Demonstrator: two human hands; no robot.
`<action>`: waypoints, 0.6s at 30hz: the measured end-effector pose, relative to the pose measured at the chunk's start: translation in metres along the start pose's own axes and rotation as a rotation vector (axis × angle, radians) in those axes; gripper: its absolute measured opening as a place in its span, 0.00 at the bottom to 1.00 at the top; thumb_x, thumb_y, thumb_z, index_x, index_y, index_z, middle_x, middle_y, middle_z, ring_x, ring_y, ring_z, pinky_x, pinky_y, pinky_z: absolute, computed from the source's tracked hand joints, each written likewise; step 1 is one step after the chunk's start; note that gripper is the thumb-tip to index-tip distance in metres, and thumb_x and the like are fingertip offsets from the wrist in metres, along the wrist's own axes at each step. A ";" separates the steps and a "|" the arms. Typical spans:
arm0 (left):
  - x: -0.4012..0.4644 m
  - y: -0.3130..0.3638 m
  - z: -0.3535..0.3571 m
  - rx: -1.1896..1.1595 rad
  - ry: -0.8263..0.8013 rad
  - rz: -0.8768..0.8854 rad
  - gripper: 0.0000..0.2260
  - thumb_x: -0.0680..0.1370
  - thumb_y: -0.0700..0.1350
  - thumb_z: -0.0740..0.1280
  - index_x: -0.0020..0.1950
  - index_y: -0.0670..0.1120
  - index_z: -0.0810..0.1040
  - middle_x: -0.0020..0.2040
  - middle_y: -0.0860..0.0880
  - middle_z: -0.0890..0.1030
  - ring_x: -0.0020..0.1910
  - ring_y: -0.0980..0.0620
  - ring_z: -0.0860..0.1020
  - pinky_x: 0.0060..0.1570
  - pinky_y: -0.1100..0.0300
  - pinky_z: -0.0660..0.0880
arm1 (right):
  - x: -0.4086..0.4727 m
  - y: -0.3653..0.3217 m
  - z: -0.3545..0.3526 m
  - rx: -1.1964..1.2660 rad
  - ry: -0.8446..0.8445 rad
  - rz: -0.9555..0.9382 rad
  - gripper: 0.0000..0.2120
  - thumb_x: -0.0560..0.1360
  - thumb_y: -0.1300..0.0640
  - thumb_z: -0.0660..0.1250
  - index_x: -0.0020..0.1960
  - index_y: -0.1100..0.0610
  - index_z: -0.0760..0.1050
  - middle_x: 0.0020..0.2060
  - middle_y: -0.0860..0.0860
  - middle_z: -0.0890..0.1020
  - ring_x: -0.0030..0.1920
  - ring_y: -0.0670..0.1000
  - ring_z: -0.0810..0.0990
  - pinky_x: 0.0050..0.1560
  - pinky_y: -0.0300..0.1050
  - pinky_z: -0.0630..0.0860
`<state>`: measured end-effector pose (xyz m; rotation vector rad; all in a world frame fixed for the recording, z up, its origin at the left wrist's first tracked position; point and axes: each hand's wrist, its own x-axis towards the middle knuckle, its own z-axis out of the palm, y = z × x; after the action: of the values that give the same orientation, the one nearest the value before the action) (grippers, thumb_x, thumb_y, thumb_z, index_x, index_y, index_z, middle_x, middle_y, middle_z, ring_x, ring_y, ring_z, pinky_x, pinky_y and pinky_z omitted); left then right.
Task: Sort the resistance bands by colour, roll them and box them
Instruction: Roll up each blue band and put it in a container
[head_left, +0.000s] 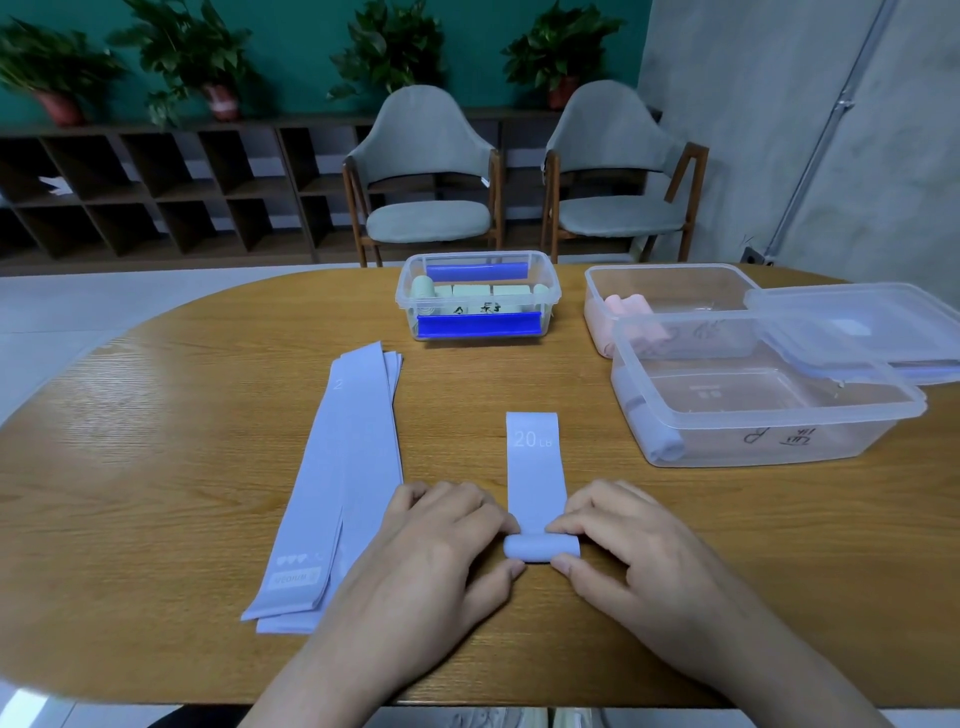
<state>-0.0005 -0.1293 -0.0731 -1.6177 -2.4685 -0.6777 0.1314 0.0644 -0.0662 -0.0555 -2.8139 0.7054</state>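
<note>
lavender band (535, 470) lies flat at 6 o'clock on the table (156, 441), its near end wound into a roll. i see my left hand (447, 540) and right hand (634, 540) pinching the roll's two ends, fingers curled, likely to keep it tight and square. flat lavender stack (337, 483) waits at 8 o'clock, within reach. open clear box (769, 410) at 2 o'clock already holds a lavender roll; green rolls fill the box (478, 296) at 12 o'clock

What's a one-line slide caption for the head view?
Both hands, left and right, roll a lilac band on the table beside the flat lilac stack.
</note>
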 end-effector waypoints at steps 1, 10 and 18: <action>0.000 0.000 0.000 0.004 -0.002 -0.001 0.08 0.80 0.59 0.63 0.56 0.60 0.77 0.51 0.63 0.73 0.55 0.62 0.73 0.62 0.55 0.67 | 0.000 0.000 0.000 0.001 0.003 -0.001 0.14 0.77 0.40 0.60 0.56 0.44 0.78 0.51 0.34 0.73 0.57 0.39 0.72 0.58 0.34 0.67; 0.000 0.002 -0.002 -0.005 -0.013 -0.004 0.11 0.82 0.61 0.59 0.58 0.61 0.77 0.52 0.63 0.74 0.56 0.62 0.72 0.63 0.54 0.66 | 0.000 0.000 0.001 -0.005 0.005 -0.008 0.11 0.78 0.41 0.61 0.53 0.44 0.77 0.50 0.35 0.73 0.56 0.39 0.72 0.58 0.33 0.65; 0.000 0.000 0.000 -0.003 -0.013 0.002 0.09 0.80 0.60 0.62 0.58 0.61 0.77 0.52 0.64 0.73 0.56 0.63 0.72 0.62 0.55 0.67 | -0.001 0.000 0.000 0.000 0.015 -0.017 0.12 0.77 0.42 0.63 0.54 0.46 0.78 0.51 0.35 0.74 0.56 0.39 0.72 0.59 0.32 0.65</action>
<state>-0.0003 -0.1292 -0.0729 -1.6308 -2.4757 -0.6730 0.1319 0.0638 -0.0664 -0.0374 -2.7965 0.6978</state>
